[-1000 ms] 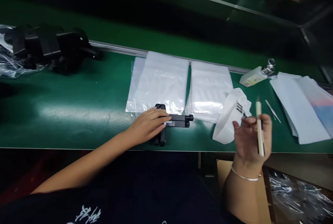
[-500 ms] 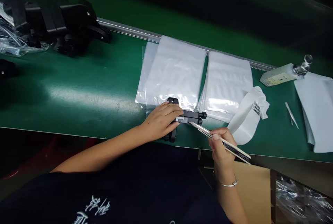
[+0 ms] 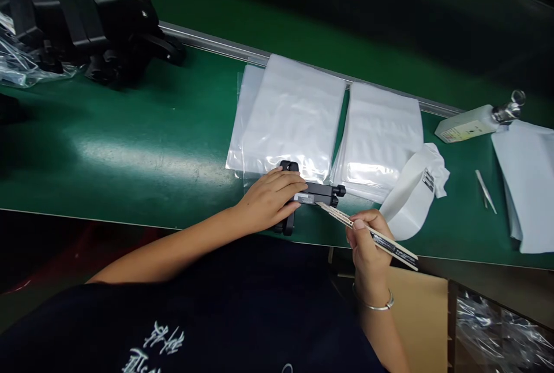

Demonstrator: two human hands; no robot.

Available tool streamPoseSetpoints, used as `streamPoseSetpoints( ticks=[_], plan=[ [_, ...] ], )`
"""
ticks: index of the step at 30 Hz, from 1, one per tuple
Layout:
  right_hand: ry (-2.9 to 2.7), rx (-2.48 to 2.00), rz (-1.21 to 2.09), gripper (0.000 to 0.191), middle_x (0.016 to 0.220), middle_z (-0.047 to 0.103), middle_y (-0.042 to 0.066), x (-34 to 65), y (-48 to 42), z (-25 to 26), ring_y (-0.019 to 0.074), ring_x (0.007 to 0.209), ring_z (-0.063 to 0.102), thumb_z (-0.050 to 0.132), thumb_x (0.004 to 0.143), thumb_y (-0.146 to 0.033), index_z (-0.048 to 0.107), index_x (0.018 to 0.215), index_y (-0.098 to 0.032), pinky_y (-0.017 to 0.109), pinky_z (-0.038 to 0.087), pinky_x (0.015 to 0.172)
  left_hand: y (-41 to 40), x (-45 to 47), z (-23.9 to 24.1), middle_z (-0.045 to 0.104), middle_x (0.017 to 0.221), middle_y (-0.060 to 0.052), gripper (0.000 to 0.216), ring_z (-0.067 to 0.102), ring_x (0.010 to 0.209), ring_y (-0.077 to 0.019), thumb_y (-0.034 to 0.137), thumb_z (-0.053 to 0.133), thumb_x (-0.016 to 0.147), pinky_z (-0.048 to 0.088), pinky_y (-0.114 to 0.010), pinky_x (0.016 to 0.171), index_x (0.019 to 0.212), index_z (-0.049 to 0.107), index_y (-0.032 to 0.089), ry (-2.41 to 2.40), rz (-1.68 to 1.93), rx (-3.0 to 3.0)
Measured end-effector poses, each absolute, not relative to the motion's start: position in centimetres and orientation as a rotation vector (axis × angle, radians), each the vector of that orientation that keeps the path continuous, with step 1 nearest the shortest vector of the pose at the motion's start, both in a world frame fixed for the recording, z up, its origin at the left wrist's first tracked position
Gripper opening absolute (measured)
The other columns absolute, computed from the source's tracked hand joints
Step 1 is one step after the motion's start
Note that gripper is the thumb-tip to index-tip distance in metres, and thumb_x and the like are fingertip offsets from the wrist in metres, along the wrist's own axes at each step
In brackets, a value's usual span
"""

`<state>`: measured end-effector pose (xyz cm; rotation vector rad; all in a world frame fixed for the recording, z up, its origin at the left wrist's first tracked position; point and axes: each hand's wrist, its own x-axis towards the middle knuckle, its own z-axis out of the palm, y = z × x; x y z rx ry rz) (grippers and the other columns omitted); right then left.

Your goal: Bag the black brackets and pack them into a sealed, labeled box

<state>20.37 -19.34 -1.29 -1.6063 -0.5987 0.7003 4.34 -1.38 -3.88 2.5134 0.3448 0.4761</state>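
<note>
My left hand (image 3: pixel 266 202) lies over a black bracket-like device (image 3: pixel 322 191) with dark knobs, gripping it at the front edge of the green table. Part of the device is hidden under my fingers. A small pale label (image 3: pixel 304 197) shows on its near side. Between the thumb and fingers of my right hand (image 3: pixel 369 240) is a slim, pale utility knife (image 3: pixel 393 249), slanting down to the left. Its tip meets the device's near side, just right of the label.
Behind the device lie two stacks of clear plastic bags (image 3: pixel 298 113), (image 3: pixel 385 130). A white label roll (image 3: pixel 409 205), a pump bottle (image 3: pixel 467 125), tweezers (image 3: pixel 485 191) and white sheets (image 3: pixel 530 188) are to the right. Black devices (image 3: pixel 86 26) crowd the far left.
The view has shifted slightly. Both hands, the device and the knife keep nearly the same positions relative to each other.
</note>
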Motion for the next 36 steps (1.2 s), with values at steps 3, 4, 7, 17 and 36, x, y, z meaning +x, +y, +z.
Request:
streamPoseSetpoints(
  ticks=[3,4,7,17,36],
  plan=[
    [-0.604,-1.586,0.706,0.012,0.052,0.044,-0.007,20.4,-19.2,-1.3,0.0084,0.043,0.040,0.060,0.089,-0.031,0.058,0.083,-0.022,0.020,0.030,0.041,-1.4,4.4,-3.8,0.065,0.119,-0.011,0.029,0.056,0.121,-0.0245,0.023,0.050,0.094,0.040,-0.049,0.109,0.121,0.057,0.016,0.345,0.456,2.514],
    [-0.606,-1.595,0.712,0.012,0.051,0.044,-0.008,20.4,-19.1,-1.2,0.0085,0.043,0.040,0.060,0.089,-0.031,0.058,0.082,-0.022,0.020,0.030,0.042,-1.4,4.4,-3.8,0.065,0.119,-0.011,0.029,0.056,0.121,-0.0246,0.023,0.050,0.094,0.039,-0.049,0.109,0.121,0.057,0.016,0.346,0.447,2.513],
    [-0.604,-1.635,0.722,0.014,0.050,0.043,-0.008,20.2,-19.1,-1.0,0.0092,0.044,0.041,0.061,0.089,-0.033,0.057,0.081,-0.021,0.021,0.032,0.042,-1.4,4.4,-3.8,0.065,0.119,-0.010,0.029,0.056,0.121,-0.0246,0.023,0.050,0.094,0.039,-0.049,0.109,0.121,0.057,0.017,0.352,0.444,2.512],
    [-0.546,-1.618,0.732,0.016,0.049,0.046,-0.008,19.8,-18.7,-1.1,0.0094,0.043,0.045,0.059,0.090,-0.032,0.056,0.079,-0.021,0.024,0.043,0.050,-1.5,4.4,-3.8,0.064,0.121,-0.010,0.029,0.055,0.122,-0.0244,0.025,0.050,0.094,0.037,-0.048,0.110,0.122,0.057,0.018,0.370,0.424,2.515],
    [-0.554,-1.848,-0.439,0.011,0.063,0.055,-0.002,28.9,-20.9,0.5,0.0178,0.052,0.056,0.061,0.082,-0.031,0.058,0.088,-0.022,0.039,0.048,0.066,-3.6,7.0,-3.2,0.064,0.095,-0.008,0.018,0.062,0.093,-0.0222,0.012,0.044,0.092,0.042,-0.052,0.103,0.092,0.061,0.016,0.385,0.513,2.827]
  ],
)
